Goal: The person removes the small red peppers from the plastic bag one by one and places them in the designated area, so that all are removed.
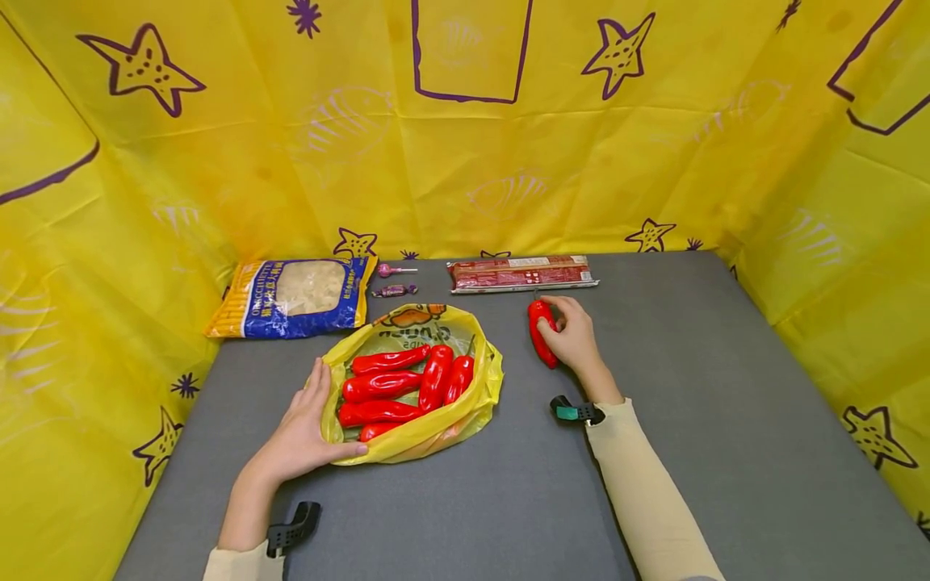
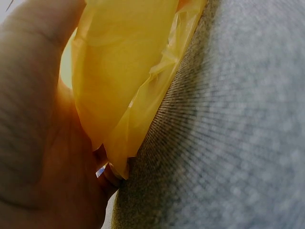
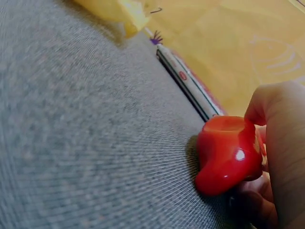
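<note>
A yellow plastic bag (image 1: 417, 453) lies with its mouth wide, holding several red chili peppers (image 1: 381, 386). My left hand (image 1: 301, 424) rests against the bag's left side, fingers fairly straight along the outside and thumb over the near rim. In the left wrist view, the thin yellow plastic (image 2: 124, 71) lies beside the palm. To the right of the bag, my right hand (image 1: 574, 335) pinches a single red chili pepper (image 1: 541, 332) between thumb and fingers. In the right wrist view, this pepper's curved end (image 3: 226, 155) is close to the table surface.
A blue and yellow pasta packet (image 1: 308, 297) lies at the back left. Beside it are a pink lollipop (image 1: 392, 270) and a purple wrapped candy (image 1: 395, 290). A long red packet (image 1: 523, 274) lies behind the right hand. Yellow cloth (image 1: 465, 186) walls the grey table (image 1: 690, 363).
</note>
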{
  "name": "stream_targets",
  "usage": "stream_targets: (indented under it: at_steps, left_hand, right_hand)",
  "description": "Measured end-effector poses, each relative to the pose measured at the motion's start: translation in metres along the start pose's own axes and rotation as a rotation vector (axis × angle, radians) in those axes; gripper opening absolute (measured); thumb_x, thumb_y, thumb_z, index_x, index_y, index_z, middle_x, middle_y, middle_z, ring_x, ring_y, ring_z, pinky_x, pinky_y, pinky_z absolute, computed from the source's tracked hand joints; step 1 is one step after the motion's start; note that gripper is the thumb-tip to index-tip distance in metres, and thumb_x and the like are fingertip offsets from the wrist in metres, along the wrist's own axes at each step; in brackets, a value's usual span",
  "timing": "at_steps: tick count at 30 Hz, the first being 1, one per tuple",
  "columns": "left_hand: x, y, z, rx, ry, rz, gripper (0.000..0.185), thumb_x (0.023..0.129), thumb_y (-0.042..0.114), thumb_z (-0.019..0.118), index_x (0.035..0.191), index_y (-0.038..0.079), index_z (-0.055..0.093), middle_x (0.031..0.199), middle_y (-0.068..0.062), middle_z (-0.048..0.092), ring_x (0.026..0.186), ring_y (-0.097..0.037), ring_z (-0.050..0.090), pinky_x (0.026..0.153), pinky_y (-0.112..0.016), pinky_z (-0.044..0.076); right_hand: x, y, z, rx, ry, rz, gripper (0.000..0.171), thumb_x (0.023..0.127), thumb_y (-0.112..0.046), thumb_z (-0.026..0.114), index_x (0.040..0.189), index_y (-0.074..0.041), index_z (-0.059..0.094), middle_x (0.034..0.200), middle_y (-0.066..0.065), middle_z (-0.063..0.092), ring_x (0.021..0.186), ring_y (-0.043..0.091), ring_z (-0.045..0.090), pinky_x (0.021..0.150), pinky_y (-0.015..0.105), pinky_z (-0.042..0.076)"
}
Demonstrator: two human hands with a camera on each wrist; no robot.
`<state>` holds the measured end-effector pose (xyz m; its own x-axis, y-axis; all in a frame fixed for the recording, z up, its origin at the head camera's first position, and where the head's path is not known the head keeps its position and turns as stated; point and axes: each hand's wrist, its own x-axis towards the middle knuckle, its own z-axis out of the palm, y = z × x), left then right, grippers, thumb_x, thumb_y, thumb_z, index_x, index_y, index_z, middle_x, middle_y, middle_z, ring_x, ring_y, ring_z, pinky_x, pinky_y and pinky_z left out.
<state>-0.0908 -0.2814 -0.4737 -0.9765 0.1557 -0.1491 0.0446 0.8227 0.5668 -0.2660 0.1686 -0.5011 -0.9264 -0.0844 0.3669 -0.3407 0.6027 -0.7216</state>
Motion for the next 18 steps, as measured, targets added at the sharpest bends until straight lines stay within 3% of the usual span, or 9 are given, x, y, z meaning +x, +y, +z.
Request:
stream_targets:
  at_steps: [9,18]
  left_hand:
    - [-0.0007,0.0,0.0004,-0.001,-0.004,-0.003,0.148,0.074,0.069,0.087,0.169,0.006,-0.008,0.177,-0.019,-0.013,0.153,-0.062,0.012,0.113,-0.084,0.021]
    - [-0.0004,-0.0009,0.0005,-0.006,0.005,0.006,0.148,0.074,0.067,0.088,0.169,0.005,-0.007,0.177,-0.019,-0.013,0.153,-0.064,0.011,0.114,-0.084,0.02]
  right_hand:
    - [-0.0003,0.0045,-0.0009,0.013,-0.066,0.006,0.05,0.091,-0.018,0.074,0.139,-0.003,0.069,0.132,0.02,0.067,0.068,0.022,0.054,0.064,0.028,0.046]
    - [0.001,0.0033,-0.0021,0.012,-0.04,0.032,0.049,0.091,-0.017,0.073,0.138,-0.002,0.069,0.132,0.022,0.065,0.067,0.021,0.054,0.062,0.025,0.045]
